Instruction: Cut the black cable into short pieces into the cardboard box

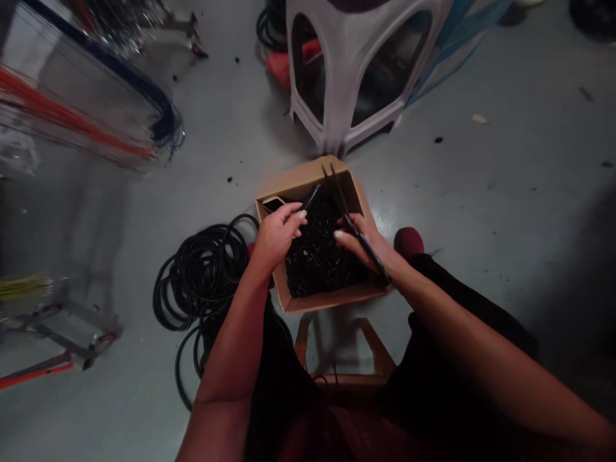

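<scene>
Bare forearms (pixel 481 350) angle in from a dark-clothed lap, the hands meeting over an open cardboard box (pixel 308 181). The left hand (pixel 276 236) is closed on a short, ribbed black tube (pixel 310 197) held just above the box. The right hand (pixel 362 242) is wrapped around long black scissors (pixel 353 224), their slightly parted blades pointing up and away. Below them, a heap of black tube pieces (pixel 317 256) fills much of the box. These pieces look light and flexible, and are probably easiest to take by an end, while the scissors are best held by the handles. A coil of black cable (pixel 202 282) lies on the grey floor (pixel 481 192) just left of the box. Beyond it stands a white plastic stool (pixel 337 77). No brand or writing is legible.
</scene>
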`<control>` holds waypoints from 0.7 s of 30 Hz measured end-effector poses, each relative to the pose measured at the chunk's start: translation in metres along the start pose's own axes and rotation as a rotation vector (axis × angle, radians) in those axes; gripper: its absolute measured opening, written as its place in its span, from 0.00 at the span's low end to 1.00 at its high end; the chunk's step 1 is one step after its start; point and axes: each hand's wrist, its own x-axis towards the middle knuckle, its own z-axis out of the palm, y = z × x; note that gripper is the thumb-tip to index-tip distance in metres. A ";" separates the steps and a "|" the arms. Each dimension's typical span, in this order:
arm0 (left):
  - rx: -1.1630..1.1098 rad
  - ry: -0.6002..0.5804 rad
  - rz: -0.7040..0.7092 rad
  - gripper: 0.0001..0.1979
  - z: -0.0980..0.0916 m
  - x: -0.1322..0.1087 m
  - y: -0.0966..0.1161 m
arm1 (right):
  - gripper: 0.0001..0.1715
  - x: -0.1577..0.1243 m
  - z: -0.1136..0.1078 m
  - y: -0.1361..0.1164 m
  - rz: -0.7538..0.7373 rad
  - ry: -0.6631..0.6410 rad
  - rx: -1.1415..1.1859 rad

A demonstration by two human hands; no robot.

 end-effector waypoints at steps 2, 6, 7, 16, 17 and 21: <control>-0.022 0.018 -0.020 0.18 -0.006 0.000 0.001 | 0.28 -0.006 0.001 -0.002 0.011 -0.064 -0.062; -0.026 -0.021 -0.023 0.21 -0.009 -0.005 0.003 | 0.30 -0.019 -0.001 -0.009 0.067 -0.133 -0.141; -0.019 -0.046 -0.024 0.21 -0.008 -0.005 0.003 | 0.30 -0.022 -0.002 -0.011 0.080 -0.141 -0.162; -0.048 -0.198 -0.017 0.17 0.003 0.000 -0.003 | 0.31 -0.025 -0.008 -0.005 0.043 -0.189 -0.194; -0.032 -0.200 -0.024 0.17 0.004 0.000 -0.002 | 0.32 -0.024 -0.009 -0.004 0.039 -0.185 -0.209; 0.045 -0.188 -0.067 0.20 0.005 -0.002 0.003 | 0.33 -0.023 -0.012 -0.001 0.012 -0.178 -0.246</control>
